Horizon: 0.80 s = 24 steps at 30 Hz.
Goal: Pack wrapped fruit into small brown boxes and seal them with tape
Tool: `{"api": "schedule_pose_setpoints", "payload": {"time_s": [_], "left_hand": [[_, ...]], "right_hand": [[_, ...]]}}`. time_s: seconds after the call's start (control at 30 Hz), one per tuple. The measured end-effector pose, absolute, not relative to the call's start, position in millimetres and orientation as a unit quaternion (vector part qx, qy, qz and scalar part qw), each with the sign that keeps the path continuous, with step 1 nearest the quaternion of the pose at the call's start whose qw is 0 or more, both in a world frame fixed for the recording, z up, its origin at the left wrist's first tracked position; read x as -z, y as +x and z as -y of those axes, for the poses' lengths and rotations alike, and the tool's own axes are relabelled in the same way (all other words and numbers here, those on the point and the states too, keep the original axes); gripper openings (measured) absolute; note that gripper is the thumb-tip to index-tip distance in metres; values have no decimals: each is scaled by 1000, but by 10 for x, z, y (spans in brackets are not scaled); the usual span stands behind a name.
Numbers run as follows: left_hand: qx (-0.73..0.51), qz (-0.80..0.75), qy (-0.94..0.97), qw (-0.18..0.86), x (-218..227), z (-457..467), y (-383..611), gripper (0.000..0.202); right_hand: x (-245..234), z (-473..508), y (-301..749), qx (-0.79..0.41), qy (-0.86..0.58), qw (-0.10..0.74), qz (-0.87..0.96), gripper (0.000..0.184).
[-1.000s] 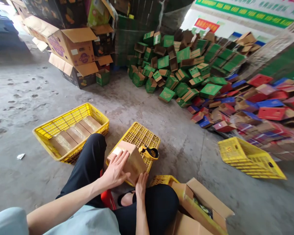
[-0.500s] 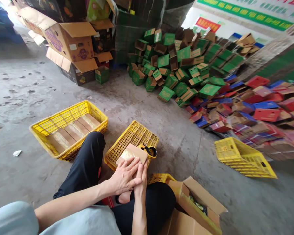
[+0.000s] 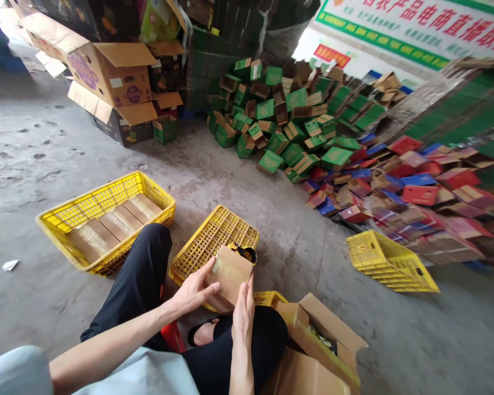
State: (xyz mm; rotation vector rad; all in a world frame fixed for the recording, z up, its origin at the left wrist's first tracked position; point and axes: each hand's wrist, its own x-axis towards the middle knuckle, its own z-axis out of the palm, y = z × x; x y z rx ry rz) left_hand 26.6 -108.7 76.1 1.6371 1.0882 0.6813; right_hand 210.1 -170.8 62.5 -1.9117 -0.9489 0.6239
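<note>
Between my two hands a small brown cardboard box [image 3: 231, 270] is tilted up, with clear tape across it. My left hand [image 3: 195, 288] grips its left side, thumb on the near face. The fingers of my right hand [image 3: 243, 307] press along its right edge. Under and behind the box is a yellow plastic crate [image 3: 205, 237], its grid base facing up. A black and yellow tape dispenser [image 3: 247, 253] lies on that crate, just beyond the box and partly hidden by it.
A yellow basket [image 3: 66, 249] on the left holds several taped boxes. By my right knee stands an open carton [image 3: 324, 334] with something unclear inside. Another yellow basket [image 3: 389, 260] lies on its side. Heaps of green boxes [image 3: 271, 129] and red-blue boxes [image 3: 419, 195] cover the floor beyond.
My hands, which lay together over the taped top of the box, have parted to its two sides. The box is now lifted and tilted. The view has swung slightly right.
</note>
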Motion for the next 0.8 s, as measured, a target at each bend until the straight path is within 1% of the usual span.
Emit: {"api": "schedule_pose_setpoints", "payload": {"time_s": [0.1, 0.2, 0.27, 0.33, 0.43, 0.5, 0.63, 0.8], "left_hand": [[-283, -429, 715, 474, -834, 1108, 209, 83], [-245, -435, 755, 426, -810, 1093, 123, 80], [-226, -442, 776, 389, -760, 1073, 74, 78], [-220, -444, 788, 366, -715, 1053, 39, 79], [-224, -439, 793, 357, -689, 1032, 17, 82], [-227, -437, 793, 358, -697, 1023, 14, 82], [-224, -440, 790, 363, -713, 1001, 10, 77], [-233, -433, 789, 368, -682, 963, -6, 71]], "right_hand": [[-567, 1712, 2057, -240, -769, 452, 382, 81], [-484, 1652, 1940, -222, -778, 424, 407, 83], [-449, 1614, 1857, -190, -777, 403, 444, 82], [-442, 1611, 1797, -134, -766, 383, 498, 77], [-488, 1664, 1763, -46, -735, 341, 584, 66], [-561, 1693, 1765, -13, -712, 312, 630, 60], [-792, 1592, 1768, -9, -670, 264, 694, 51], [-1039, 1295, 1764, 13, -676, 200, 709, 47]]}}
